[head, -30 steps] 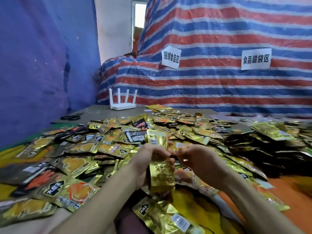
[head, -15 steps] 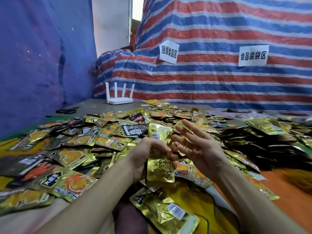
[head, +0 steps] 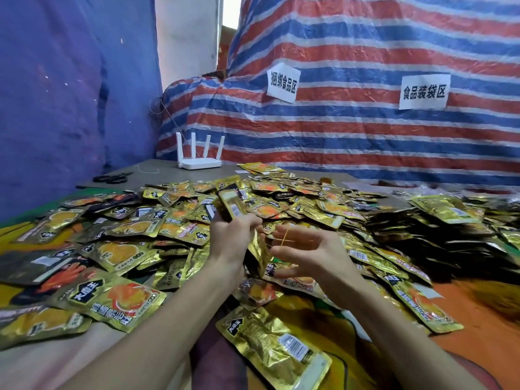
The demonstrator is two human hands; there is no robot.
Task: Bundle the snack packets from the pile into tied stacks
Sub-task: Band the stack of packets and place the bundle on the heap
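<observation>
Gripping packet stack in left hand; right hand beside, fingers spread, rubber band across.

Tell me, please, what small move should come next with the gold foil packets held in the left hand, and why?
Probably slip the thin yellow rubber band over the lower end of the stack of gold foil snack packets. The left hand grips that stack, no band shows on it, and the band sits stretched and crossed over the right hand's spread fingers just beside it.
</observation>
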